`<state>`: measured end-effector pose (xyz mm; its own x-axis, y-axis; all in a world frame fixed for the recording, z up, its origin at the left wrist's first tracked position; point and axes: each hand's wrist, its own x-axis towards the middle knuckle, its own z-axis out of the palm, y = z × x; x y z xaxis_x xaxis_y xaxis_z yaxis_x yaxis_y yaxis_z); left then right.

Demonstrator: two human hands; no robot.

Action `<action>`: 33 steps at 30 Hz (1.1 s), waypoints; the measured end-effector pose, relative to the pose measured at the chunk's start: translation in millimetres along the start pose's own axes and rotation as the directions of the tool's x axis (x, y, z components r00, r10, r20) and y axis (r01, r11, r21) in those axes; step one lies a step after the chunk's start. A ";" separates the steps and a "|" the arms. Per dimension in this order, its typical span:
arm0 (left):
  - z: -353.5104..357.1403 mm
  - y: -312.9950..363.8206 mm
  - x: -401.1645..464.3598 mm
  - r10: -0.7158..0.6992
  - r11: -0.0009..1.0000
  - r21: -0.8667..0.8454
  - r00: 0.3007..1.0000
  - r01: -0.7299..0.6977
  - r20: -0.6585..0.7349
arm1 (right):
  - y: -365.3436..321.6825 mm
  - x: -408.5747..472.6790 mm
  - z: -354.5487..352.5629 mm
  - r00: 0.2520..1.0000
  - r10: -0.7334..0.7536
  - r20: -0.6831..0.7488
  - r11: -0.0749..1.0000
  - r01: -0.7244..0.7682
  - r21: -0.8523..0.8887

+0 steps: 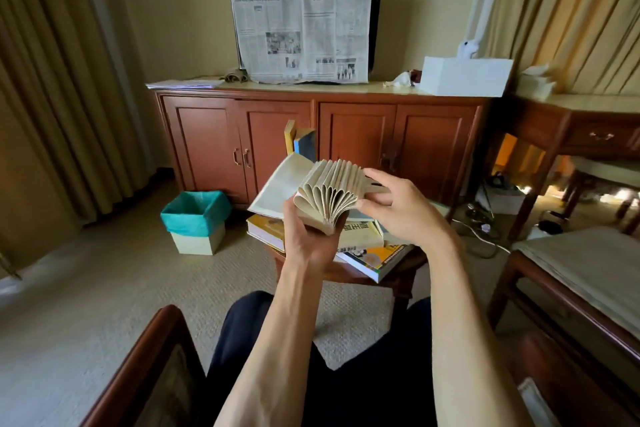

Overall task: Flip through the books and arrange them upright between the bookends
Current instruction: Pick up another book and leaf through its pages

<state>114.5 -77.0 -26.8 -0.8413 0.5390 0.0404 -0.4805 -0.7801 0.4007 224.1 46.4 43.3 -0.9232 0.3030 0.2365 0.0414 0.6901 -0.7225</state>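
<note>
Head view: an open paperback (320, 191), cream matte pages fanned into soft arched loops, is held above a low dark wooden table (401, 274). The left hand (308, 239) grips the spine from beneath, fingers curled round it. The right hand (398, 208) pinches the page edges on the right side, thumb on top. Beneath the hands, glossy books lie flat, stacked (363, 246), one orange-covered book overhanging the table's near edge. At the far edge, a yellow bookend (289, 137) stands upright, touching an upright blue-grey book (306, 146).
</note>
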 end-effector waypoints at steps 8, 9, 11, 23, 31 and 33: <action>2.1 9.1 -3.5 -0.004 1.000 -0.030 0.999 0.005 0.033 | -3.3 -3.6 9.9 0.997 -0.012 -0.071 1.000 0.011 -0.016; 3.3 9.5 -4.0 0.003 0.999 -0.041 0.999 -0.001 0.049 | -3.3 -3.4 10.3 0.997 -0.026 -0.078 1.000 0.025 -0.014; 6.8 10.5 -4.7 0.009 0.998 -0.065 0.998 -0.004 0.067 | -6.5 -2.5 8.4 0.997 -0.006 -0.080 0.996 0.013 0.085; 65.2 2.6 9.7 0.074 0.925 -0.380 0.987 -0.014 0.144 | -47.3 34.9 31.0 0.805 -0.027 -0.592 0.998 -0.007 -0.055; 16.1 -5.3 -11.5 -0.012 0.918 -0.394 0.998 0.032 0.054 | -8.8 13.2 79.2 0.632 -0.201 -0.748 0.972 0.033 -0.232; 10.1 -6.7 -10.4 -0.007 0.912 -0.409 1.000 0.019 0.029 | -4.2 15.4 78.3 0.629 -0.153 -0.762 0.981 0.004 -0.194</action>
<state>129.0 -74.2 -20.6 -0.8301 0.5539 0.0642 -0.5554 -0.8315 -0.0077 179.8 -3.3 -0.8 -0.2953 0.5857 0.7548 0.1106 0.8057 -0.5819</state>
